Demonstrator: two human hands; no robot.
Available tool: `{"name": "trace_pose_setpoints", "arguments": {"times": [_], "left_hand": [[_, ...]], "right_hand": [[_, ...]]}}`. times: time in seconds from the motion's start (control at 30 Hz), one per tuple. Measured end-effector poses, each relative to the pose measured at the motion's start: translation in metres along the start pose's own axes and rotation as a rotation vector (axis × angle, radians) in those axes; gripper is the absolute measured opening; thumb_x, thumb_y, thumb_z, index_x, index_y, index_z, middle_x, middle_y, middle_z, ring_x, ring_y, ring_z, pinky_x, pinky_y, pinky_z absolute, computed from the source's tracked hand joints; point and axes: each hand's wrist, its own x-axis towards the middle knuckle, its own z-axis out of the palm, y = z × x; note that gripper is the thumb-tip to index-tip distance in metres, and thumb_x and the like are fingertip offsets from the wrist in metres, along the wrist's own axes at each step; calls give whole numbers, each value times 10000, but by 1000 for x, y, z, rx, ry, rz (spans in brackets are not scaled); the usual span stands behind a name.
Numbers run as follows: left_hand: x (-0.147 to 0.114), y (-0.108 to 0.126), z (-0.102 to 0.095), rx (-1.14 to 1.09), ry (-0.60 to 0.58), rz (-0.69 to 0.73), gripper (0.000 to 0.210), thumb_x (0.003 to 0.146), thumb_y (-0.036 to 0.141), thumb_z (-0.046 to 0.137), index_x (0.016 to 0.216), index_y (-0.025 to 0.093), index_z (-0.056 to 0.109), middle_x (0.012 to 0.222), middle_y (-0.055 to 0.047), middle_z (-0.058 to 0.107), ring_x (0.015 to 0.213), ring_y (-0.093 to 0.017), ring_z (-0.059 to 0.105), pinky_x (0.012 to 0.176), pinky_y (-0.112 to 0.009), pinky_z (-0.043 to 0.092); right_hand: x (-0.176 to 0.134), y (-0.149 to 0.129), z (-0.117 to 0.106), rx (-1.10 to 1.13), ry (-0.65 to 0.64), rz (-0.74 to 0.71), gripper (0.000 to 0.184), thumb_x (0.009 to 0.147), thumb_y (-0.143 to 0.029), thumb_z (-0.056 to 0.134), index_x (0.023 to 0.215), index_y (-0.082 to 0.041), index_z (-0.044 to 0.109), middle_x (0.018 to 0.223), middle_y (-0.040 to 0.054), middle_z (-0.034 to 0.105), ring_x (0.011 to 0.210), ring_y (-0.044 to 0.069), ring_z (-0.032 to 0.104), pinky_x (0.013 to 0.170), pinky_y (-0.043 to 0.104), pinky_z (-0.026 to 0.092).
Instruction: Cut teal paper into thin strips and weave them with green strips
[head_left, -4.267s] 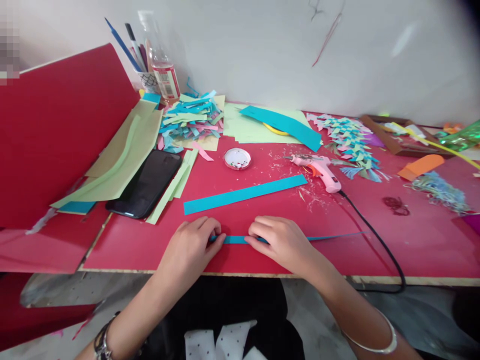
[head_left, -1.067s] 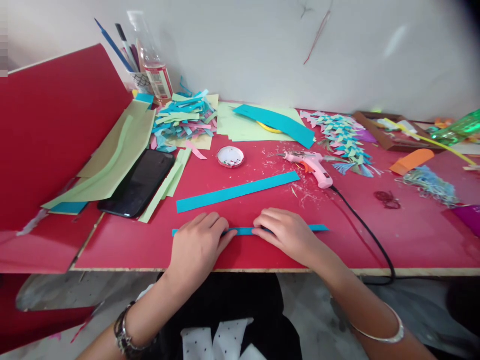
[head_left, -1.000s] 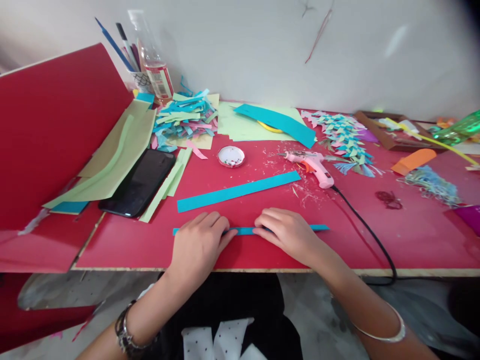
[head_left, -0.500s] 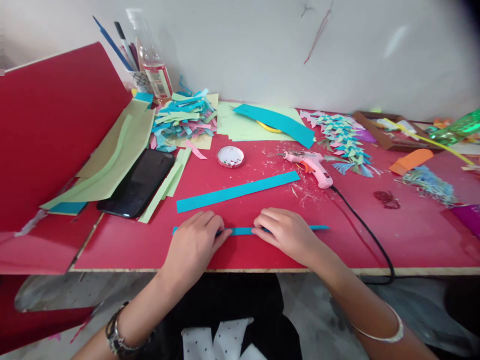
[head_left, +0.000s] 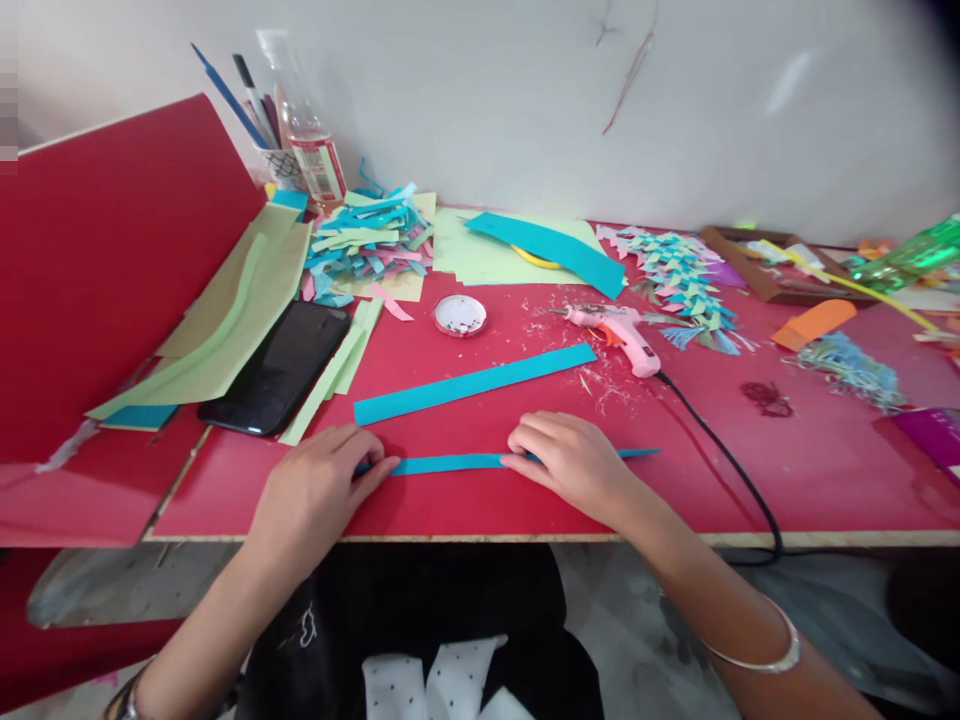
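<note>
A narrow blue paper strip [head_left: 448,464] lies along the front of the red table, looking folded lengthwise. My left hand [head_left: 319,480] pinches its left end between thumb and fingers. Farther right, my right hand [head_left: 566,460] is closed on the same strip, whose pointed end sticks out beyond the knuckles. Parts of the strip are hidden under both hands. Just behind them rests a second, wider blue paper strip [head_left: 474,384], lying flat and slightly slanted. A pink glue gun [head_left: 619,330] lies beyond my right hand, its black cord running to the table edge.
A black phone [head_left: 276,368] and green paper strips [head_left: 337,370] lie on the left. Behind are a pile of cut paper strips [head_left: 367,240], a white lid [head_left: 460,315] and a glass bottle [head_left: 315,150]. A woven paper braid [head_left: 679,275] and a brown tray [head_left: 757,265] sit at right.
My left hand has slid left along the narrow strip to its end, baring more of it between the hands. The right hand stays nearly in place. The view has shifted slightly.
</note>
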Motion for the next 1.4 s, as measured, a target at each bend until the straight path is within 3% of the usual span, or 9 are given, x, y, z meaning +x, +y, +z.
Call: {"name": "trace_pose_setpoints", "arguments": {"times": [0.13, 0.23, 0.33, 0.43, 0.6, 0.8, 1.07, 1.4], "left_hand": [[-2, -12, 0, -20, -2, 36, 267, 832, 393, 360, 722, 183, 484, 745, -26, 545, 644, -140, 499, 576, -248, 378], [-1, -9, -1, 36, 29, 78, 249, 818, 388, 399, 743, 173, 499, 759, -36, 551, 684, -160, 506, 622, -277, 389], [3, 9, 1, 53, 59, 201, 192, 810, 342, 437, 847, 180, 531, 867, -50, 567, 812, -188, 514, 718, -315, 390], [11, 33, 7, 8, 32, 294, 151, 816, 266, 440, 890, 188, 546, 875, -44, 566, 818, -176, 516, 719, -303, 398], [20, 54, 14, -93, -6, 280, 137, 822, 216, 425, 831, 161, 551, 788, -31, 553, 744, -150, 518, 657, -253, 413], [22, 48, 18, -148, -14, 175, 153, 831, 267, 417, 793, 169, 529, 757, -13, 534, 697, -134, 518, 587, -216, 397], [18, 43, 11, -113, -39, 90, 152, 821, 282, 433, 754, 171, 513, 743, -12, 559, 655, -132, 526, 548, -211, 380], [5, 0, 3, -203, -54, 107, 200, 834, 322, 386, 772, 174, 506, 805, -22, 573, 698, -133, 536, 612, -219, 410]], "right_hand": [[0, -1, 1, 9, -16, 6, 224, 836, -317, 425, 688, -167, 501, 652, 3, 514, 620, 112, 455, 573, 227, 299], [-1, -1, 2, 3, -18, -2, 222, 838, -312, 421, 691, -167, 502, 659, 4, 518, 625, 114, 457, 581, 231, 299], [-1, -1, 1, -35, -1, -42, 221, 844, -292, 410, 699, -164, 515, 664, 11, 526, 628, 121, 457, 590, 245, 298], [0, -6, 0, -88, 43, -106, 200, 845, -263, 402, 745, -157, 539, 704, 29, 547, 679, 140, 471, 652, 276, 305], [4, -19, 0, -47, 57, -136, 205, 855, -212, 378, 792, -158, 565, 728, 38, 557, 710, 146, 477, 701, 287, 317], [10, -22, 2, -6, 43, -21, 212, 832, -269, 434, 713, -154, 566, 676, 32, 542, 659, 145, 469, 617, 259, 333], [13, -21, -4, 57, -41, 22, 170, 817, -279, 468, 726, -160, 548, 682, 16, 540, 670, 131, 476, 612, 243, 330], [13, -15, -2, 107, -38, 21, 185, 819, -304, 457, 706, -169, 513, 680, 2, 527, 652, 117, 457, 601, 233, 307]]}}
